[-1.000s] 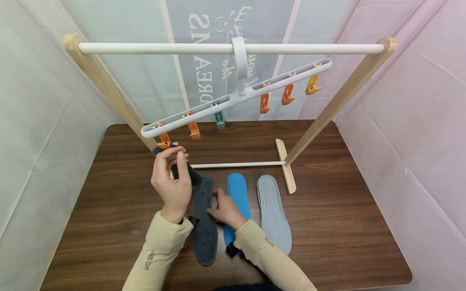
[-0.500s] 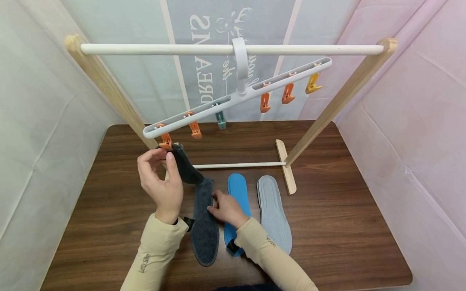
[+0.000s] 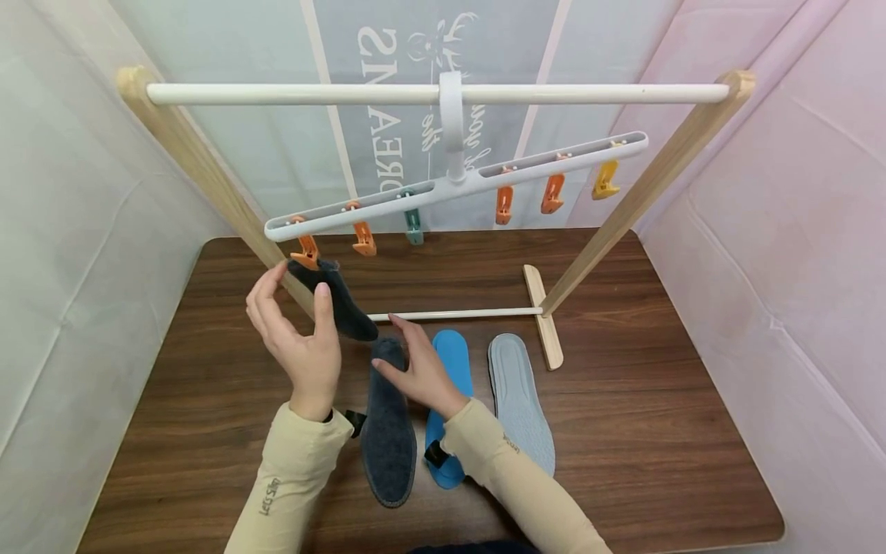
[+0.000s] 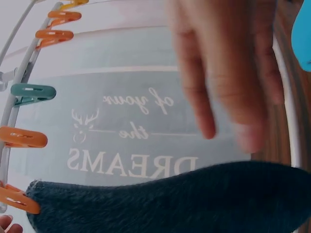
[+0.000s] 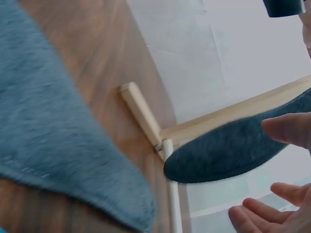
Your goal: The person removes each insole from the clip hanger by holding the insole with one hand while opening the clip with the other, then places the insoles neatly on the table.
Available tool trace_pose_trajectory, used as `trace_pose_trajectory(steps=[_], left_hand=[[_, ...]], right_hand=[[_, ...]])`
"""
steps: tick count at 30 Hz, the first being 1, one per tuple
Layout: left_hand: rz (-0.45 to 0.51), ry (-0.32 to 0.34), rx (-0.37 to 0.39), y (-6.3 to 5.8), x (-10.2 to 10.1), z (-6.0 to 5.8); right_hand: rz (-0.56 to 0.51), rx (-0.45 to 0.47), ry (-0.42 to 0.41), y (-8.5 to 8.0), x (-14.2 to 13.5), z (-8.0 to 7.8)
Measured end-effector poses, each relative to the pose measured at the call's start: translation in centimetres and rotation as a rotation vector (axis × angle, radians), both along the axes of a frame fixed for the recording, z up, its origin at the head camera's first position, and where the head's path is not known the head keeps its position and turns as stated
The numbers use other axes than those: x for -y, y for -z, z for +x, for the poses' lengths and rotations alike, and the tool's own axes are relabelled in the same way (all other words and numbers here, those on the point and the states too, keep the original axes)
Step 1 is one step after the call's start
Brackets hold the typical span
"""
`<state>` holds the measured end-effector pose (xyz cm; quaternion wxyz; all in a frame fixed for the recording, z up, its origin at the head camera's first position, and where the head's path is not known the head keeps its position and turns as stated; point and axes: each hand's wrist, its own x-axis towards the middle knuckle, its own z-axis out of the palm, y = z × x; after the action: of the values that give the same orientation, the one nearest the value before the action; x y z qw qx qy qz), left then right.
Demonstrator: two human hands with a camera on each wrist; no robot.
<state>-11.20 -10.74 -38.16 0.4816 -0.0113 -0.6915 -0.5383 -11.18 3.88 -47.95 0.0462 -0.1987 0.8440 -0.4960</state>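
Note:
A dark grey insole (image 3: pixel 339 304) hangs from the leftmost orange clip (image 3: pixel 307 252) of a white clip hanger (image 3: pixel 457 183); in the left wrist view that clip bites the insole's end. My left hand (image 3: pixel 304 350) is spread around this insole, thumb in front, fingertips at its upper left edge by the clip. A matching dark insole (image 3: pixel 389 446) lies on the table below. Over its upper end is my right hand (image 3: pixel 424 369), thumb and fingers parted, holding nothing. The right wrist view shows the hanging insole (image 5: pixel 218 155) dangling free at its lower end.
The hanger hooks over the white rail (image 3: pixel 298 94) of a wooden-legged rack. Other clips, such as the green clip (image 3: pixel 413 225) and yellow clip (image 3: pixel 605 181), hold nothing. A blue insole (image 3: pixel 453 358) and a light grey insole (image 3: pixel 519 392) lie to the right on the brown table (image 3: pixel 644 431).
My left hand has let go of the clipped insole and moved slightly left. My right hand has left the lying insole's edge and risen toward the hanging one. The hanger has swivelled a little.

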Motion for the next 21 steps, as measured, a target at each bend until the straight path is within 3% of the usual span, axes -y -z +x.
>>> trace_pose_trajectory(steps=[5,14,21], left_hand=[[-0.037,0.023,0.038,-0.6,0.8,-0.7],[-0.087,0.235,0.130,-1.0,1.8,-2.4],[-0.111,0.265,0.158,-1.0,2.1,-3.4]], right_hand=[[-0.075,-0.015,-0.005,-1.2,0.9,-0.7],[-0.150,-0.016,-0.020,-2.0,1.9,-1.7],[-0.177,-0.022,-0.029,-2.0,2.2,-2.8]])
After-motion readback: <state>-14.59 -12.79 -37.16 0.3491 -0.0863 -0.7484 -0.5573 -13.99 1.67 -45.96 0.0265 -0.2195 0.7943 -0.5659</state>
